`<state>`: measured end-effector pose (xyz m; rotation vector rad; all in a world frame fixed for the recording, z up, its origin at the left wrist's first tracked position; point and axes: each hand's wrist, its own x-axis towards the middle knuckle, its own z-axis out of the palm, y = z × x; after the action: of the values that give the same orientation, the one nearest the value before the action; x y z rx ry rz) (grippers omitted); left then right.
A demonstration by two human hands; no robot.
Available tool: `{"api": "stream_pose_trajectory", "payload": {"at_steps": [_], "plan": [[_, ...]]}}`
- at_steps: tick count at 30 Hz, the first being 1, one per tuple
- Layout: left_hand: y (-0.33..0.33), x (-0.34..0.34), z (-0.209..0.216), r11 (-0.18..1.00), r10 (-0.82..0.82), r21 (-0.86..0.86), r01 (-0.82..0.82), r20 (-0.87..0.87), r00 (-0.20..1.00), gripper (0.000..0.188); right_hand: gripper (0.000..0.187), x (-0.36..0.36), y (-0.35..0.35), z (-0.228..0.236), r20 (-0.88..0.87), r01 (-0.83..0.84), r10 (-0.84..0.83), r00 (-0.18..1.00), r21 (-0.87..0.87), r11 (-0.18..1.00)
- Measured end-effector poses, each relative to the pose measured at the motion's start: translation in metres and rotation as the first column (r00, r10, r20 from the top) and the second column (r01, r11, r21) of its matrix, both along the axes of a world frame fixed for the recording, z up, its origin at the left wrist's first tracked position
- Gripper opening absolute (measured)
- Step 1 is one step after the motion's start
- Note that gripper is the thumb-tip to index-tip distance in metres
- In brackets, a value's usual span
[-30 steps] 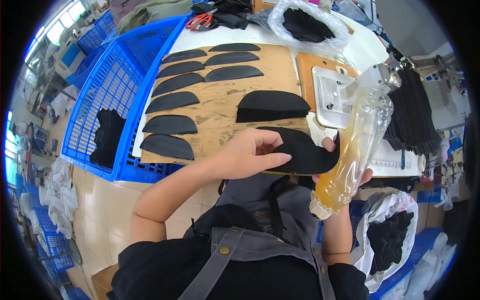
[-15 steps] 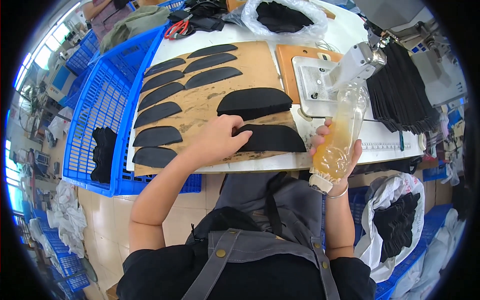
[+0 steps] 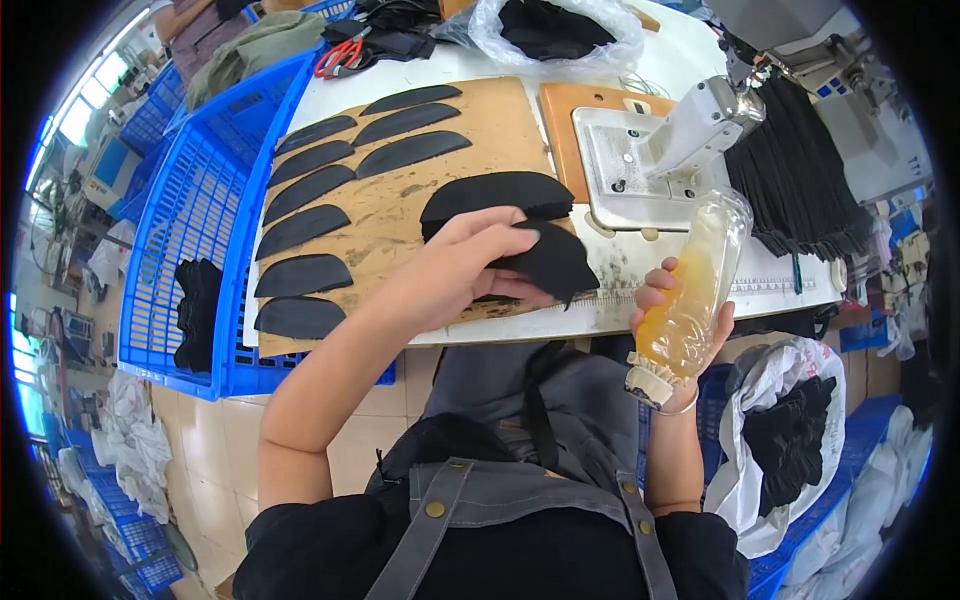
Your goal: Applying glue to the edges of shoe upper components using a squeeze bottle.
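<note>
My left hand grips a black half-moon piece, apparently fabric or foam, thumb on top and fingers underneath. The piece is tilted, raised off the brown board near the table's front edge. Just behind it lies a thick stack of similar black pieces. Single black half-moon pieces are spread in two columns on the board's left side. In my right hand is a clear plastic bottle of yellowish liquid, tilted with its crusted, whitish capped end down, over the table's front edge.
A sewing machine stands at the right, beside a pile of black strips. Blue crate at left holds black pieces. Red-handled scissors and a plastic bag lie at the back. White sack sits lower right.
My left hand has moved right and lifted a black half-moon piece that lay at the board's front edge. The bottle has shifted slightly to the right and down in the picture.
</note>
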<state>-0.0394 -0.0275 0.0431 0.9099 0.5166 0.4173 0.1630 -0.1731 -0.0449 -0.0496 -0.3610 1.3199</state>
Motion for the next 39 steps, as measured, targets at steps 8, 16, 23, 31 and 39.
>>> {"api": "stream_pose_trajectory", "payload": {"at_steps": [8,16,23,31,39], "plan": [[0.0,0.01,-0.007,1.0,0.008,-0.021,-0.004,0.179,0.984,0.021,0.072,0.004,-0.008,0.002,-0.084,-0.029,0.036,0.996,0.084,0.996],[0.014,-0.028,-0.039,0.744,0.293,0.665,0.068,-0.415,0.861,0.019,0.072,0.003,-0.004,-0.002,-0.081,-0.034,0.037,0.996,0.035,0.999],[0.022,-0.037,-0.035,0.637,0.293,0.73,0.246,-0.525,0.799,0.025,0.072,0.0,-0.004,-0.003,-0.067,-0.059,0.062,0.996,0.04,0.997],[0.015,-0.036,-0.006,0.765,0.257,0.598,-0.239,0.057,0.965,0.021,0.069,-0.003,-0.005,-0.005,-0.081,-0.031,0.033,0.996,0.027,0.999],[0.044,0.003,-0.001,0.619,0.016,0.748,0.239,-0.317,0.948,0.046,0.071,-0.003,-0.004,-0.003,-0.095,-0.056,0.057,0.994,0.012,0.998]]}}
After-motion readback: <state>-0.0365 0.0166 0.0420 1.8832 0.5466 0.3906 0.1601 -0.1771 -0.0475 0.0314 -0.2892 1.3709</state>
